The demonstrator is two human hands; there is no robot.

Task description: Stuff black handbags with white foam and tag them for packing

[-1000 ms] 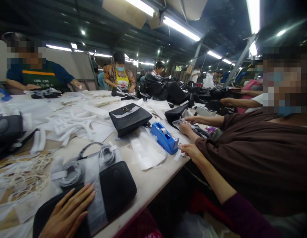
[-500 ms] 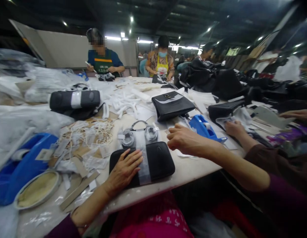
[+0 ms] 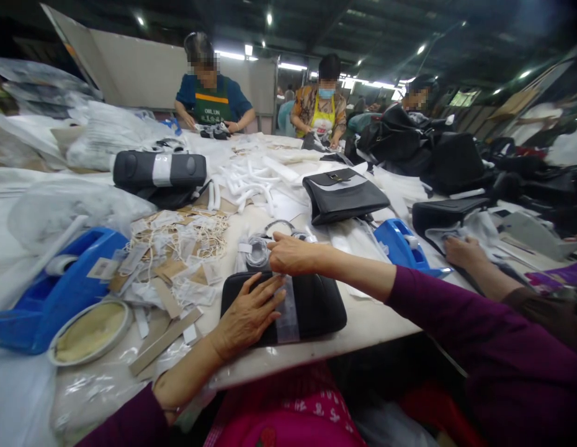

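Note:
A black bag [image 3: 319, 304] lies flat at the near table edge, with a translucent strip [image 3: 287, 313] around its middle. My left hand [image 3: 252, 308] rests on the bag's left half, fingers spread, fingertips at the strip. Just above the strip's upper end is my right hand [image 3: 288, 253], its fingers pressed together; whatever they pinch is too small to make out. Behind the bag sits a wrapped coil [image 3: 257, 251], partly beside my right hand. A handle arch [image 3: 279, 225] shows beyond that hand.
Blue tape dispensers stand left [image 3: 67, 285] and right [image 3: 402, 245]. A round dish [image 3: 90, 332] and tangled tags [image 3: 177, 248] lie left. Black bags [image 3: 347, 195] lie farther back. Another person's hand [image 3: 465, 251] is at right; two people work across the table [image 3: 251, 217].
My right hand has moved left from beside the bag to above the strip, now covering part of the coils. My left hand stays on the bag. The whole view has shifted slightly.

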